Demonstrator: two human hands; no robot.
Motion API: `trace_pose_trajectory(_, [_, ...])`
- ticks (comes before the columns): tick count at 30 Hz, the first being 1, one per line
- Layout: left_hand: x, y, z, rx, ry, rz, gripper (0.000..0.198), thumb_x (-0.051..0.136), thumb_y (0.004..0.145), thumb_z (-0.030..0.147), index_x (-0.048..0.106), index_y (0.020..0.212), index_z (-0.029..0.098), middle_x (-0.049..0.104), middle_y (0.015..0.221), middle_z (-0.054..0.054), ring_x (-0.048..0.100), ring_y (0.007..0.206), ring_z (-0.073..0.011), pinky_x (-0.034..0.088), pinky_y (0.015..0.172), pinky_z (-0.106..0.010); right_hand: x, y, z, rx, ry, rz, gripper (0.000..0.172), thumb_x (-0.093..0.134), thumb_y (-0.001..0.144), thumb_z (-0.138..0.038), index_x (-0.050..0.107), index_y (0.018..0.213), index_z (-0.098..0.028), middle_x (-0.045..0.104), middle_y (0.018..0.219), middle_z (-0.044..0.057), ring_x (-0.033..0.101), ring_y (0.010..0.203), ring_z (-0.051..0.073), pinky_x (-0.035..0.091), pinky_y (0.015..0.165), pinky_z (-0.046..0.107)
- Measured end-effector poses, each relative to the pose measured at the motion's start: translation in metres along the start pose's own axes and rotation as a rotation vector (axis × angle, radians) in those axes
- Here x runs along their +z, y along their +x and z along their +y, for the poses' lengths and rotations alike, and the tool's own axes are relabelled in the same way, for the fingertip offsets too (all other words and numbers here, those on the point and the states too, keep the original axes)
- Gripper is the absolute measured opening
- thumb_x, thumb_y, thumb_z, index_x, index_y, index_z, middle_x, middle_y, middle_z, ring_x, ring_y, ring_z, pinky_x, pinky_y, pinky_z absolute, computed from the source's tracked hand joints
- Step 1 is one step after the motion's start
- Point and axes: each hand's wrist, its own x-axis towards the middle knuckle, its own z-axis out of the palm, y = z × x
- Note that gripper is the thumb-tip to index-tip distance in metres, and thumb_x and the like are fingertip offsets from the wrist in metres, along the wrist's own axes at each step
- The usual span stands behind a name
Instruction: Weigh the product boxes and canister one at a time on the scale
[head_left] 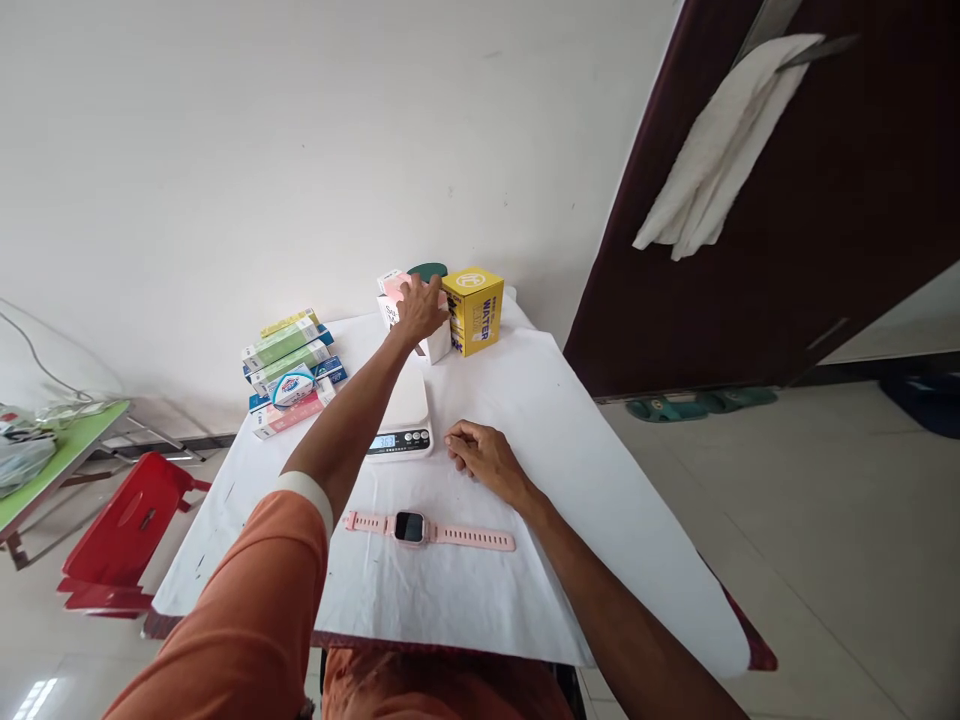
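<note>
My left hand (424, 308) reaches to the back of the table, its fingers spread down over a pink and white box (439, 343) and closed on it. That hand hides much of the box. Right beside it stands a yellow box (478, 315) with "WATER" printed on its side. A white digital scale (409, 405) lies in front, partly covered by my left forearm, and its lit display appears to read 363. My right hand (484, 460) rests on the cloth by the scale's right corner, fingers curled in with nothing seen in them. Nearer me lies a pink-strapped smartwatch (409, 527), strap laid out straight.
Several small cartons (289, 350) are stacked at the table's left, with a blue-and-white packet (292, 386) among them. A dark green round lid-like thing (427, 271) shows behind my left hand. White cloth (585, 480) covers the table. A red chair (127, 530) stands left.
</note>
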Motion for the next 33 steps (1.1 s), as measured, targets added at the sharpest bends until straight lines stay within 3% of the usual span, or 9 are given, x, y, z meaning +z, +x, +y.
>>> trace_pose_trajectory(5, [-0.018,-0.028,-0.016,0.051,-0.043,0.092,0.043,0.084,0.081,0.043,0.061,0.112,0.023,0.05,0.125,-0.016,0.044,0.124,-0.0386,0.047,0.1,-0.058,0.002,0.001,0.003,-0.009,0.004,-0.004,0.023,0.059,0.085,-0.044,0.062,0.08,-0.021,0.064,0.071,0.0,0.058,0.057,0.012,0.041,0.046,0.022])
trace_pose_trajectory(9, [-0.027,-0.042,-0.017,0.012,-0.039,0.15,0.019,0.068,0.089,0.021,0.062,0.107,0.021,0.051,0.125,-0.016,0.048,0.126,-0.0349,0.051,0.099,-0.051,0.002,0.001,0.003,-0.01,0.0,0.017,0.024,0.06,0.084,-0.045,0.063,0.08,-0.021,0.064,0.071,-0.001,0.057,0.056,0.012,0.041,0.047,0.022])
trace_pose_trajectory(12, [-0.031,-0.047,-0.018,-0.024,-0.115,0.257,0.029,0.063,0.083,0.013,0.062,0.112,0.021,0.049,0.132,-0.016,0.054,0.123,-0.0314,0.057,0.091,-0.045,0.002,0.0,0.002,-0.008,0.008,0.014,0.025,0.06,0.084,-0.045,0.063,0.081,-0.021,0.064,0.071,-0.001,0.058,0.057,0.012,0.042,0.047,0.022])
trace_pose_trajectory(15, [-0.042,-0.062,-0.029,-0.032,-0.191,0.36,0.041,0.067,0.079,0.017,0.06,0.12,0.022,0.047,0.141,-0.016,0.057,0.122,-0.0296,0.06,0.086,-0.041,0.002,0.0,0.001,-0.009,0.006,0.012,0.025,0.06,0.084,-0.044,0.062,0.079,-0.02,0.063,0.07,-0.001,0.058,0.058,0.012,0.043,0.049,0.022])
trace_pose_trajectory(18, [-0.063,-0.098,-0.044,0.024,-0.126,0.411,0.045,0.071,0.077,0.021,0.06,0.121,0.022,0.048,0.143,-0.017,0.053,0.134,-0.0326,0.058,0.098,-0.046,0.002,0.0,0.0,0.004,-0.004,0.003,0.025,0.059,0.086,-0.044,0.062,0.08,-0.02,0.063,0.071,-0.001,0.058,0.058,0.012,0.042,0.048,0.022])
trace_pose_trajectory(23, [-0.101,-0.182,-0.055,0.131,-0.025,0.368,0.043,0.067,0.081,0.023,0.06,0.124,0.023,0.051,0.145,-0.016,0.048,0.143,-0.0335,0.051,0.111,-0.052,0.002,0.0,-0.001,0.008,-0.036,0.008,0.025,0.06,0.087,-0.044,0.062,0.079,-0.021,0.064,0.072,0.0,0.057,0.057,0.012,0.041,0.046,0.022])
trace_pose_trajectory(26, [-0.112,-0.217,-0.052,0.191,-0.025,0.303,0.043,0.066,0.083,0.024,0.058,0.126,0.023,0.051,0.149,-0.017,0.049,0.143,-0.0341,0.046,0.116,-0.055,0.002,0.0,0.001,0.0,-0.048,0.018,0.026,0.061,0.087,-0.045,0.063,0.079,-0.021,0.064,0.071,0.001,0.058,0.057,0.013,0.041,0.046,0.022])
trace_pose_trajectory(29, [-0.11,-0.232,-0.048,0.231,-0.043,0.215,0.042,0.065,0.085,0.026,0.057,0.126,0.022,0.05,0.151,-0.018,0.049,0.144,-0.0346,0.045,0.117,-0.057,0.001,0.0,0.005,-0.015,-0.059,0.018,0.027,0.062,0.087,-0.047,0.064,0.082,-0.02,0.064,0.072,0.001,0.058,0.058,0.013,0.043,0.046,0.023])
trace_pose_trajectory(33, [-0.094,-0.232,-0.044,0.306,-0.119,0.142,0.042,0.063,0.085,0.026,0.057,0.127,0.02,0.047,0.153,-0.02,0.048,0.145,-0.0349,0.045,0.115,-0.057,0.001,0.001,0.01,-0.014,-0.048,0.014,0.027,0.062,0.088,-0.047,0.064,0.084,-0.02,0.064,0.072,0.0,0.057,0.056,0.012,0.043,0.047,0.022])
